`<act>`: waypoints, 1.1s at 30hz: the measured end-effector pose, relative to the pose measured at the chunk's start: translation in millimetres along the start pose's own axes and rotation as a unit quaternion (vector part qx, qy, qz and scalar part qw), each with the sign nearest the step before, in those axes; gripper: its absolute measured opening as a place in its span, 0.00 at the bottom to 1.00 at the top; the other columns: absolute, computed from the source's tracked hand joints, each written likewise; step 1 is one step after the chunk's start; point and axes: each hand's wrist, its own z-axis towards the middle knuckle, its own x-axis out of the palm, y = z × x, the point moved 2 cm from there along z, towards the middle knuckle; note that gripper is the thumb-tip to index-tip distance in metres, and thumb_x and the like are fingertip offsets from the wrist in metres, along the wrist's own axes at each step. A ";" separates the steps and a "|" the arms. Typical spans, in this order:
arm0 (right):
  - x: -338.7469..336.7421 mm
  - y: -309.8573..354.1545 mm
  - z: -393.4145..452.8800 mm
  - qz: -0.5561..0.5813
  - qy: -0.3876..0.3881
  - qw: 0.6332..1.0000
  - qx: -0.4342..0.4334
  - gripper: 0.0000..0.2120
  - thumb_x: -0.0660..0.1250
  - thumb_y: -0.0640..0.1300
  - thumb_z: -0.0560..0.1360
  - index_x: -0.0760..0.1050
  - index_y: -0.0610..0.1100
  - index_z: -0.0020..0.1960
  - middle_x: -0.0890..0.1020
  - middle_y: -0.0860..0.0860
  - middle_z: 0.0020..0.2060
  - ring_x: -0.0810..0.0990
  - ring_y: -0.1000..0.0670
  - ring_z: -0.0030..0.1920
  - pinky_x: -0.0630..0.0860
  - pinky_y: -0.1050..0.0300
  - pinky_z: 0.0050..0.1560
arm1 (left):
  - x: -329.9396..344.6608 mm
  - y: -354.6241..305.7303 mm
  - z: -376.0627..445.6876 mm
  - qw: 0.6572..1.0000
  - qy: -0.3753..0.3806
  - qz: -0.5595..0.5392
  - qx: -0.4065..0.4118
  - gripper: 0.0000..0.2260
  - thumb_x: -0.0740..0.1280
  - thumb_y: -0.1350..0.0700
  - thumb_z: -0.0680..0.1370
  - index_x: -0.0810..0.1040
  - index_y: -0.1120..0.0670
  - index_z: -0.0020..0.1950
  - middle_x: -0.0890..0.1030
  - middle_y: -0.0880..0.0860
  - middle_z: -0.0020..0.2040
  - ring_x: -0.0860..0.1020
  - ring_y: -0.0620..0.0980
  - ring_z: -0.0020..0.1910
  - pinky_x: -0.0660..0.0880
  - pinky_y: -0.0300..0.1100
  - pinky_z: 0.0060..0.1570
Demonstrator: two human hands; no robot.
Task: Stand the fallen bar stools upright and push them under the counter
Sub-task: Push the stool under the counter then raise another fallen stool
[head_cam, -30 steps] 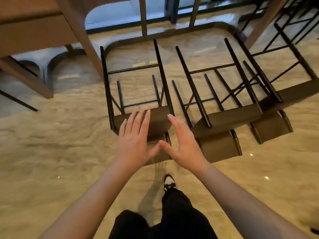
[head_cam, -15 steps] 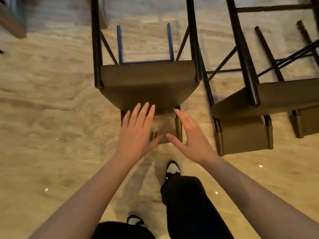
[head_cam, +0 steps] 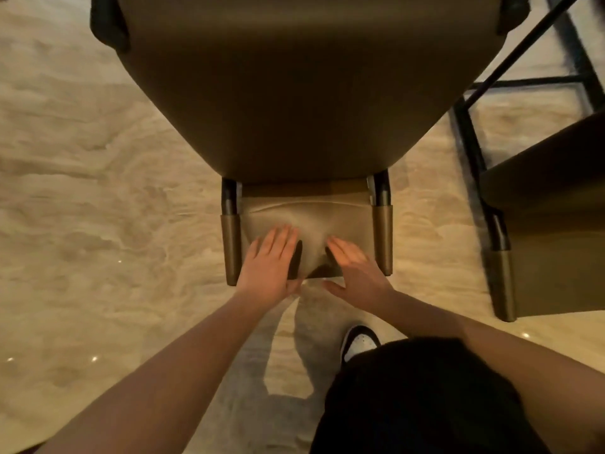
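Note:
A fallen bar stool (head_cam: pixel 304 93) lies on its back on the marble floor and fills the upper middle of the view, its brown seat facing me. Its tan backrest (head_cam: pixel 307 217) lies flat on the floor between two posts. My left hand (head_cam: pixel 268 267) and my right hand (head_cam: pixel 357 270) reach over the near edge of the backrest with fingers straight, thumbs at its edge. Whether the palms touch the fabric is unclear. A second fallen stool (head_cam: pixel 550 204) lies at the right edge.
Pale marble floor (head_cam: pixel 98 224) spreads to the left of the stool. The second stool's black legs (head_cam: pixel 576 60) cross the upper right corner. My black trouser leg (head_cam: pixel 425 398) and a white shoe (head_cam: pixel 358 342) are at the bottom right.
I have leaned in much closer to the leftmost stool. Both hands have moved forward and down from above the seat to the backrest's near edge.

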 end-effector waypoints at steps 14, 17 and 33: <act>61.7 -30.3 40.5 -0.203 0.046 0.978 0.023 0.46 0.63 0.49 0.79 0.27 0.47 0.75 0.35 0.35 0.76 0.34 0.34 0.75 0.41 0.33 0.73 | 84.2 -2.3 35.7 0.992 0.095 0.076 -0.020 0.42 0.59 0.38 0.80 0.33 0.52 0.79 0.37 0.59 0.80 0.40 0.63 0.78 0.49 0.61 0.75; 61.7 -25.3 43.6 -0.197 0.063 0.978 0.030 0.46 0.64 0.41 0.78 0.27 0.46 0.75 0.35 0.33 0.75 0.34 0.31 0.74 0.45 0.31 0.73 | 85.2 -1.8 36.1 0.990 0.102 0.089 -0.029 0.40 0.59 0.45 0.81 0.31 0.52 0.78 0.34 0.60 0.78 0.39 0.65 0.77 0.50 0.63 0.74; -22.6 -7.1 18.0 -0.191 0.148 0.970 0.039 0.47 0.65 0.36 0.76 0.30 0.48 0.77 0.31 0.36 0.74 0.31 0.34 0.74 0.47 0.31 0.73 | 5.4 -37.0 25.0 0.971 0.229 0.016 -0.065 0.43 0.64 0.63 0.79 0.31 0.53 0.78 0.30 0.60 0.77 0.37 0.67 0.76 0.54 0.66 0.72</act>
